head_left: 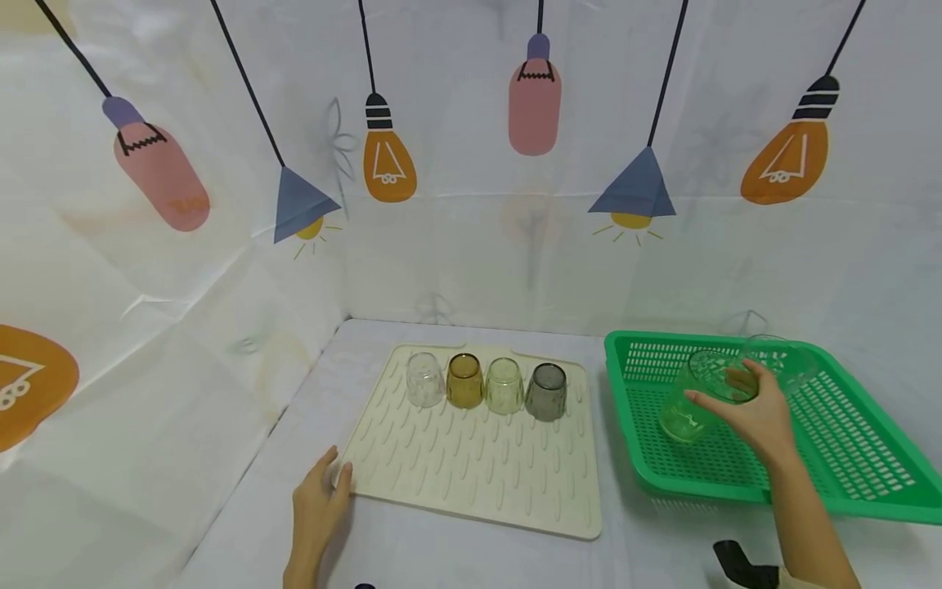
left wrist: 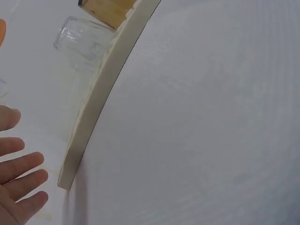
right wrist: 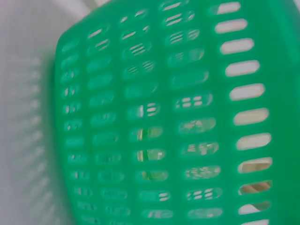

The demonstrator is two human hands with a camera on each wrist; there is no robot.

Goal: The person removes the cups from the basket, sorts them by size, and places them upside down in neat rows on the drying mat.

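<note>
The grip of the right hand [head_left: 765, 415] is curled, thumb and fingers, about the upper part of a tall glass [head_left: 684, 419], which leans inside the green basket [head_left: 706, 492] to the right of the mat [head_left: 471, 474]. The left hand [head_left: 318, 499] lies by the mat's near left corner, fingers loosely extended; whether they touch it cannot be told.

The work looks partway: along the mat's far part stand a clear glass [head_left: 424, 380], an amber glass [head_left: 464, 382], a pale green glass [head_left: 504, 386] and a grey glass [head_left: 547, 393], side by side. The basket right of the mat has at least one more, a second clear glass [head_left: 798, 360] behind the hand, seemingly left to handle. No contents show in any glass.
</note>
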